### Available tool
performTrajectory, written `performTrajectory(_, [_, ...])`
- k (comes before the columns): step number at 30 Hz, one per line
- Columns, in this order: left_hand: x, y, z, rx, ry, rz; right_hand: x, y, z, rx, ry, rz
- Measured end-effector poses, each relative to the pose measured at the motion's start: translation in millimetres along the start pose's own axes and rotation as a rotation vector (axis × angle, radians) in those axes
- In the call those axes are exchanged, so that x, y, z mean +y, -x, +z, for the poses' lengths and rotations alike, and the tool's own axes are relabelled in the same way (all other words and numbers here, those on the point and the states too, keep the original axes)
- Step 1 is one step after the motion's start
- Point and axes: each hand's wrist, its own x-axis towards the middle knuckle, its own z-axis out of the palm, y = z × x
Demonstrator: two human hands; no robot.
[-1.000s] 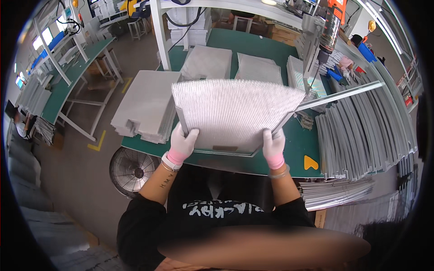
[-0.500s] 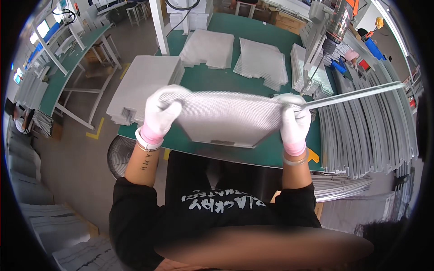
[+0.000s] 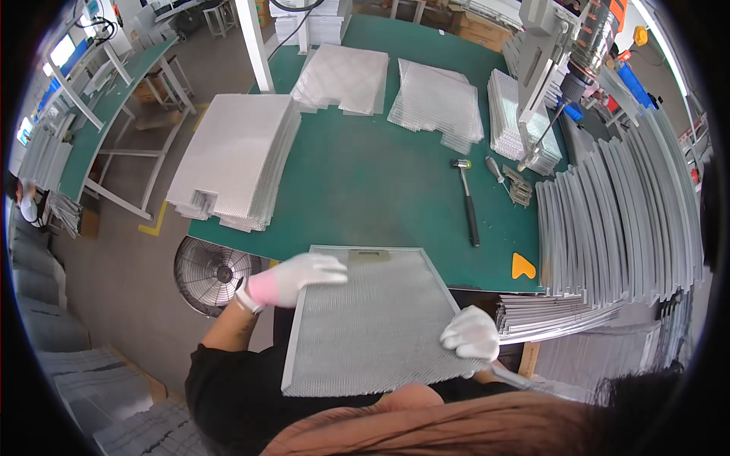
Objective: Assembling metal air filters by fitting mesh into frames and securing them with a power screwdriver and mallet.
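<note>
Panel [image 3: 372,327] now bodyward, between hands [image 3: 304,277] [image 3: 471,334]

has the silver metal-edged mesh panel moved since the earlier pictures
Yes: the silver metal-edged mesh panel has come toward the person's body, from over the green tabletop to mostly past its near edge.
</note>
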Motion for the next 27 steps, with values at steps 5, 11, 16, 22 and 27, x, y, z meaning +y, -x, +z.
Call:
performTrajectory(5, [-51.0,2.7,8.3,-0.105,-0.302,-0.212,-5.0,14.4,30.8,0.278,-0.008,0.016])
performTrajectory(11, [-60.1,12.1,-8.1,-0.14,-0.312,-0.208,-11.6,8.4,19.3,0.123,0.058,0.099])
performTrajectory(16, [-57.8,-22.5,-34.4,-0.404,-0.324,-0.59,-2.0,1.8,13.1,0.111,0.043,0.002])
performTrajectory(22, [-94.7,-77.0,31.0,-0.534,0.118,-0.333,-2.7,0.2,20.7,0.141,0.049,0.017])
performTrajectory(27, [-116.8,-116.6,63.7,-0.592,0.202,-0.226,-1.4,-3.2,23.4,0.125,0.041,0.034])
